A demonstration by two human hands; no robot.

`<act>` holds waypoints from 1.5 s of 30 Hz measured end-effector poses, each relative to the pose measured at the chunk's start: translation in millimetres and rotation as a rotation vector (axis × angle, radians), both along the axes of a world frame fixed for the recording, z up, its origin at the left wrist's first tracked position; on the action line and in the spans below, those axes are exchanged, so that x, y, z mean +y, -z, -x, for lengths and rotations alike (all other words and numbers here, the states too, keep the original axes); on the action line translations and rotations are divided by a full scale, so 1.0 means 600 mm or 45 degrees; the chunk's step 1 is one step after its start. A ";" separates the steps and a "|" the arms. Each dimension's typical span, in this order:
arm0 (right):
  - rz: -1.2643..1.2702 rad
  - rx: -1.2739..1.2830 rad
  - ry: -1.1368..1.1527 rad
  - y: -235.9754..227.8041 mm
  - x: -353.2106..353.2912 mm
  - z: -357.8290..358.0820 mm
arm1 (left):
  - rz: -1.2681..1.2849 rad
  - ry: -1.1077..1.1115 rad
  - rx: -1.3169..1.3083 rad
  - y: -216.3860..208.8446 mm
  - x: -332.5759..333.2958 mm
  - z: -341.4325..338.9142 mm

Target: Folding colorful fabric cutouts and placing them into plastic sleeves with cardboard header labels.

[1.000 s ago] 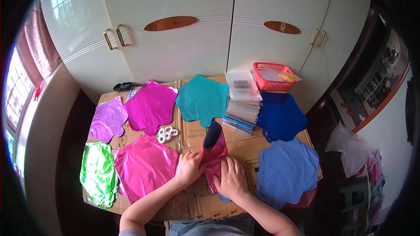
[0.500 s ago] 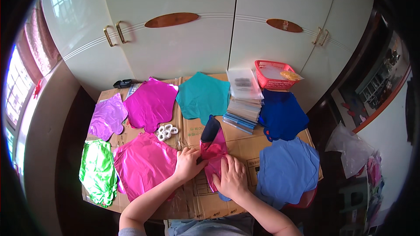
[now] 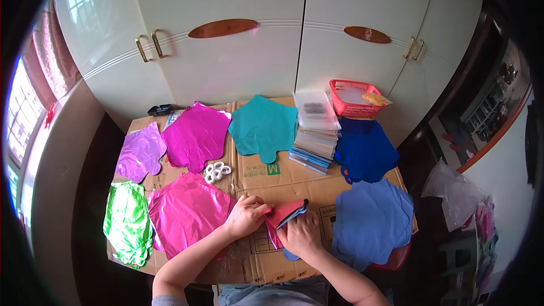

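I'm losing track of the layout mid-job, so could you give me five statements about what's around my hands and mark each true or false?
1. The left hand and right hand are both at the folded red foil. True.
2. The green sheets lie right of the pink sheets. False: they lie to the left.
3. The pink basket stands behind the dark blue sheets. True.
4. The white rings lie on the teal sheets. False: they lie apart from them, close to the pink sheets.
5. The teal sheets lie left of the dark blue sheets. True.
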State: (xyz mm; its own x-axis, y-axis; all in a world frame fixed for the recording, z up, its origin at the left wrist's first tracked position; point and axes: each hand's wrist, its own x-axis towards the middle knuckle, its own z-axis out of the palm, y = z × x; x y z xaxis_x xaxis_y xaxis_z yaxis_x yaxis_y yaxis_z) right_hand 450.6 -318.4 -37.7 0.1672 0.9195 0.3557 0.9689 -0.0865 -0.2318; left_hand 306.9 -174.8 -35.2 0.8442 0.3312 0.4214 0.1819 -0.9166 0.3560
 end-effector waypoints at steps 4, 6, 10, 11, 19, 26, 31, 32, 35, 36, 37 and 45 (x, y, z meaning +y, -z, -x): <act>-0.064 0.002 -0.023 -0.001 0.000 -0.003 | -0.045 0.092 0.002 -0.012 0.006 0.000; -0.073 0.036 -0.066 0.000 -0.001 -0.006 | -0.049 0.148 0.010 -0.017 0.008 -0.001; -0.085 0.146 -0.116 0.016 -0.005 -0.015 | -0.107 0.233 0.057 -0.017 0.012 0.001; -0.108 0.169 -0.107 0.018 -0.008 -0.016 | -0.133 0.252 0.076 -0.017 0.014 0.002; -0.023 0.095 -0.136 0.009 -0.018 -0.020 | -0.420 0.356 0.215 -0.026 0.013 0.009; 0.126 0.055 -0.129 0.012 -0.024 -0.026 | -0.605 0.277 0.294 -0.023 -0.008 0.016; 0.288 0.457 -0.506 -0.010 -0.032 -0.076 | -0.613 0.264 0.338 -0.024 -0.014 0.023; 0.285 0.566 -0.629 -0.005 -0.030 -0.098 | -0.613 0.262 0.344 -0.023 -0.014 0.024; 0.302 0.689 -0.460 -0.027 -0.011 -0.148 | -0.594 0.249 0.370 -0.022 -0.016 0.025; 0.276 0.771 -0.368 -0.046 0.006 -0.149 | -0.595 0.236 0.379 -0.021 -0.018 0.025; 0.196 0.949 -0.272 -0.054 0.022 -0.138 | -0.601 0.225 0.394 -0.021 -0.019 0.025; -0.236 -0.034 -0.885 0.000 0.080 -0.157 | -0.637 0.175 0.467 -0.029 -0.035 0.024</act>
